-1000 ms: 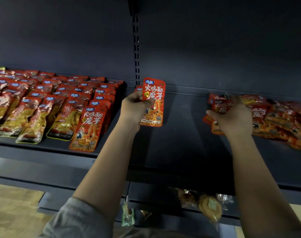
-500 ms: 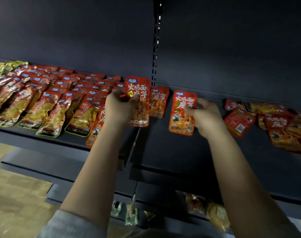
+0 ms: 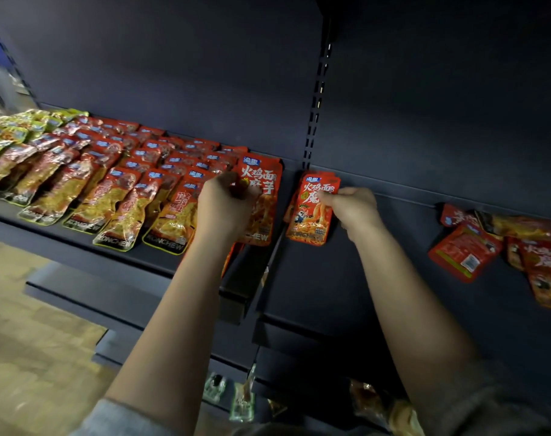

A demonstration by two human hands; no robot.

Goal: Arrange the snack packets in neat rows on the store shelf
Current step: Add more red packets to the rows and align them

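Rows of red and yellow snack packets (image 3: 110,184) cover the left part of the dark shelf (image 3: 346,278). My left hand (image 3: 223,206) grips a red packet (image 3: 263,196) at the right end of those rows, over the shelf's right edge. My right hand (image 3: 352,206) pinches another red packet (image 3: 312,212) by its right side, just past the upright, on top of one or two packets lying there. A loose heap of red packets (image 3: 519,247) lies at the far right.
A slotted upright (image 3: 315,105) divides the two shelf sections. Green packets (image 3: 22,127) sit at the far left. Lower shelves (image 3: 267,388) hold small packets and wrapped buns (image 3: 390,410). Brown floor (image 3: 31,341) shows lower left.
My right hand took a red packet from the heap and carried it left to the spot beside the upright. My left hand moved its packet left to the end of the rows.
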